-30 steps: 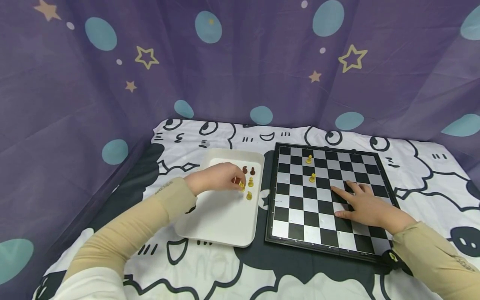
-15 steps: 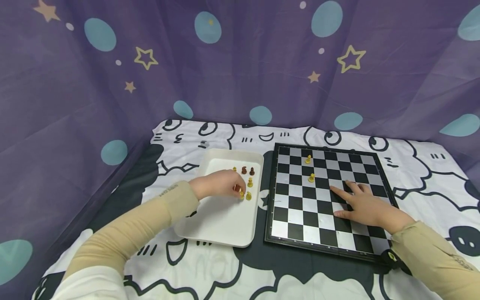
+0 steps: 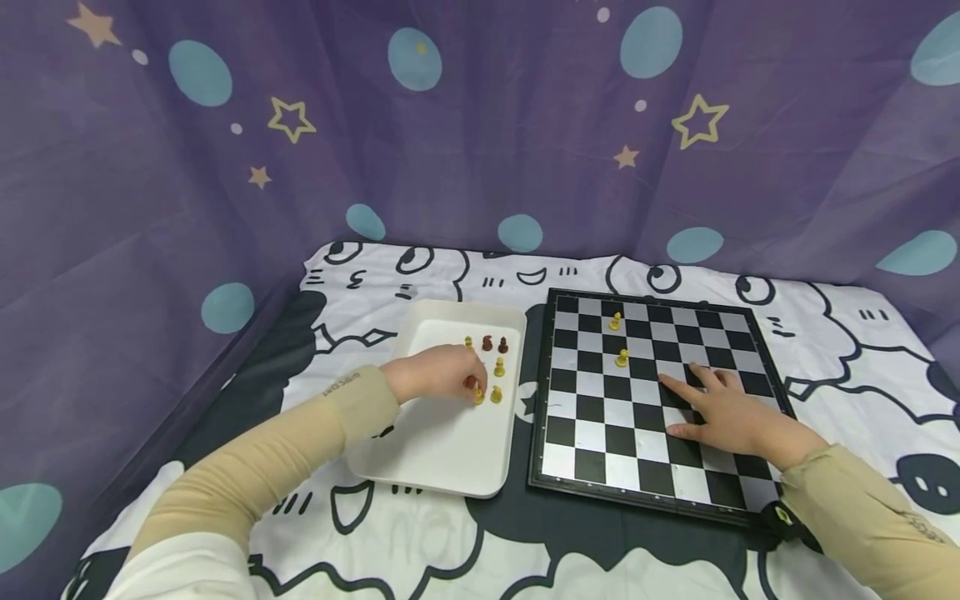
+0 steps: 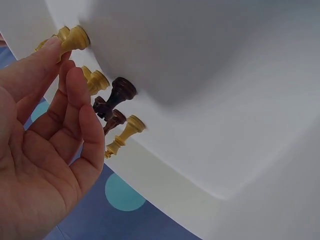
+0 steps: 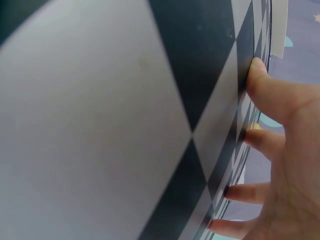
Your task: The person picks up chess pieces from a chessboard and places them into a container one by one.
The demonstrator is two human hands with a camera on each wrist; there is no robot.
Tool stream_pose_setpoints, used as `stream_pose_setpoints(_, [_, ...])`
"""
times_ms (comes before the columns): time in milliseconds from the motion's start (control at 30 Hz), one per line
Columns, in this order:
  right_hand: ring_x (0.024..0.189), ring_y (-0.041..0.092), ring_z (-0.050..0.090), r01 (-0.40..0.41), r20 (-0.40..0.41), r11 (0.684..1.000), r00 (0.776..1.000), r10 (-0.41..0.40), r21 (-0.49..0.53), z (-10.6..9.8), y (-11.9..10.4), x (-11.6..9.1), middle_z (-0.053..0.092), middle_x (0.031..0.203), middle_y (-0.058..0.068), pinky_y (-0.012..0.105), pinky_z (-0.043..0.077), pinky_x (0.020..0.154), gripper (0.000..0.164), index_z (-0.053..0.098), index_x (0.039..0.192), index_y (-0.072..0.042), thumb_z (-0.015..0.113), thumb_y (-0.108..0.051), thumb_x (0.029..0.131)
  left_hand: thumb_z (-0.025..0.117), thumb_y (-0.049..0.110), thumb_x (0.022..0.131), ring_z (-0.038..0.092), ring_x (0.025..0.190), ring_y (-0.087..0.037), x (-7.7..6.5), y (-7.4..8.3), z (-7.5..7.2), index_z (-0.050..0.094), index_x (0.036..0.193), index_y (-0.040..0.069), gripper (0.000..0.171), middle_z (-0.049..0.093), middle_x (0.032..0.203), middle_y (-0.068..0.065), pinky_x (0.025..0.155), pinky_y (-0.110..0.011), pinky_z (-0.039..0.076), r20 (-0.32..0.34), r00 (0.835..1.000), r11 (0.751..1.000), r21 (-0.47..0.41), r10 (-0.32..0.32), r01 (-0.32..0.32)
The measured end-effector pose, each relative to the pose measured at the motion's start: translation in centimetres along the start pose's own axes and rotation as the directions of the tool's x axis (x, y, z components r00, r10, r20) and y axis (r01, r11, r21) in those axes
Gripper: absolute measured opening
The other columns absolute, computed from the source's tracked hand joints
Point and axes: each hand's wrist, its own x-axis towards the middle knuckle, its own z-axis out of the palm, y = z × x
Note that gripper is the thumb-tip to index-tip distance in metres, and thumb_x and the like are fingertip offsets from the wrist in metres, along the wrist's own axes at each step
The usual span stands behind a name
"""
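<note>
My left hand is over the right part of a white tray, pinching a yellow chess piece between thumb and fingers. The fingers cover the top of that piece. Close by in the tray stand a yellow knight, another yellow piece, a dark brown knight and a dark brown piece. A small yellow piece shows just beyond the hand. With fingers spread, my right hand rests on the black-and-white chessboard.
Two yellow pawns, a far one and a nearer one, stand toward the left back of the board. The tray lies left of the board on a cartoon-print cloth. A purple curtain hangs behind.
My left hand has moved toward me inside the tray with the yellow chess piece, now beside the yellow knight. A small yellow piece behind it has come into view. My right hand stays put.
</note>
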Motion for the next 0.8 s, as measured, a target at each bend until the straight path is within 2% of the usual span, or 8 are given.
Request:
stream_pose_setpoints(467, [0.122,0.061,0.028,0.006,-0.009,1.000,1.000,-0.007,-0.002,0.05,-0.08,0.03,0.026,0.142,0.032,0.069,0.041,0.080,0.084,0.039,0.143,-0.016,0.055,-0.068,0.079,0.072,0.012,0.083,0.047,0.066,-0.007,-0.03,-0.27,0.11,0.074,0.091,0.010,0.009,0.063,0.075,0.003,0.065,-0.021,0.042,0.006,1.000,1.000,0.017,-0.009,0.009])
stream_pose_setpoints(633, [0.123,0.061,0.027,0.007,-0.007,1.000,1.000,-0.007,0.004,0.05,-0.13,0.01,0.026,0.142,0.032,0.069,0.040,0.081,0.085,0.039,0.143,-0.017,0.054,-0.070,0.078,0.072,0.012,0.082,0.049,0.068,-0.008,-0.26,-0.31,-0.07,0.072,0.094,0.009,0.012,0.062,0.075,0.003,0.069,-0.024,0.043,-0.010,0.999,0.999,0.000,-0.035,0.035])
stream_pose_setpoints(800, [0.123,0.060,0.026,0.002,-0.008,1.000,1.000,-0.002,0.013,0.05,-0.09,0.02,0.026,0.142,0.031,0.070,0.039,0.082,0.088,0.039,0.144,-0.017,0.050,-0.074,0.077,0.072,0.012,0.082,0.052,0.071,-0.010,-0.34,-0.52,-0.55,0.071,0.099,0.009,0.017,0.064,0.079,0.002,0.073,-0.027,0.045,-0.031,0.999,1.000,0.006,-0.028,0.028])
